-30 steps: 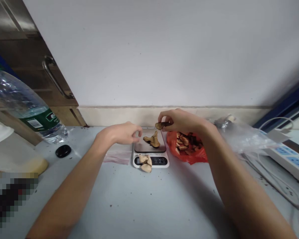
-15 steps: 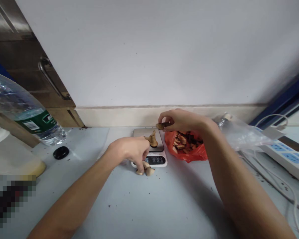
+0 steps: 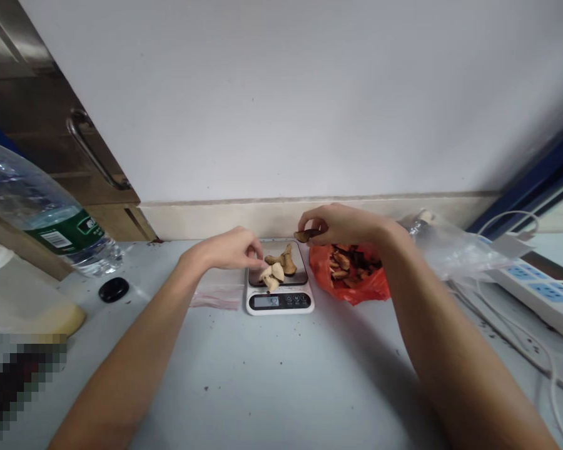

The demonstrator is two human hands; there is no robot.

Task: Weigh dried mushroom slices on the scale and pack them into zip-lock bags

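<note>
A white kitchen scale (image 3: 280,304) stands before me, its lit display seeming to read 52. Brown dried mushroom pieces (image 3: 288,261) lie on its metal plate, with pale mushroom pieces (image 3: 273,276) at the front left. My left hand (image 3: 234,250) reaches in from the left, thumb and fingers pinched on the edge of the pale pieces. Above the scale's right back corner, my right hand (image 3: 338,225) pinches a dark-edged dried mushroom slice (image 3: 304,235). Just below that hand sits an open red plastic bag (image 3: 326,282) of dried mushroom slices.
A clear plastic bag with a pink seal strip (image 3: 216,299) lies left of the scale. Farther left are a black lid (image 3: 113,290), a water bottle (image 3: 70,231) and a plastic jug (image 3: 23,294). At right are a clear bag (image 3: 450,250), a power strip (image 3: 544,300) and cables.
My left hand has lifted the pale mushroom pieces from the table in front of the scale onto its plate, uncovering the display. My right hand stays nearly still with its slice.
</note>
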